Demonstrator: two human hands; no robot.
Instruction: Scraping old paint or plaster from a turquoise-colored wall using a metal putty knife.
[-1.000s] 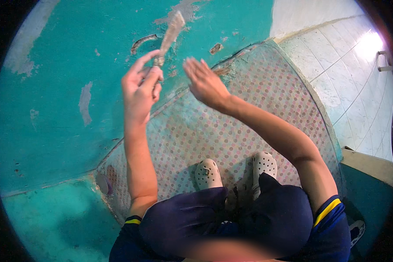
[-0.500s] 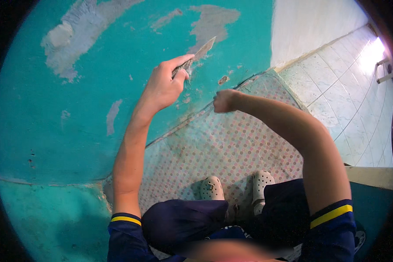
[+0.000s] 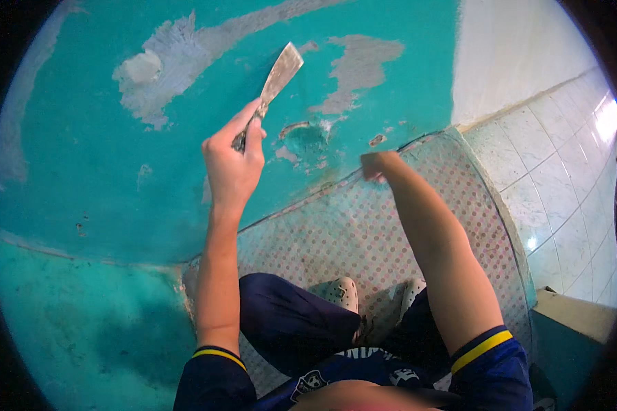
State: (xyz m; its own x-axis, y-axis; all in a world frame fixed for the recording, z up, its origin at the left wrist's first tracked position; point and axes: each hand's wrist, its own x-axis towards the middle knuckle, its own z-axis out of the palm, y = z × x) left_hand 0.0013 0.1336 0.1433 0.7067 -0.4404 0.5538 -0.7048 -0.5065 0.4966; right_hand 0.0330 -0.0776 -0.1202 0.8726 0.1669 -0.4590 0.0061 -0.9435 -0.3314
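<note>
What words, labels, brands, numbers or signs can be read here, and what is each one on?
White lettering on the dark blue clothing: partly visible, but I don't copy out printed words.
Shield-shaped badge on the clothing: any writing is too small to read.
Scraper in the left hand, and teal wall: no readable text.

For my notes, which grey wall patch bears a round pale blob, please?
The broad patch just left of the scraper; only it bears that blob.
</note>
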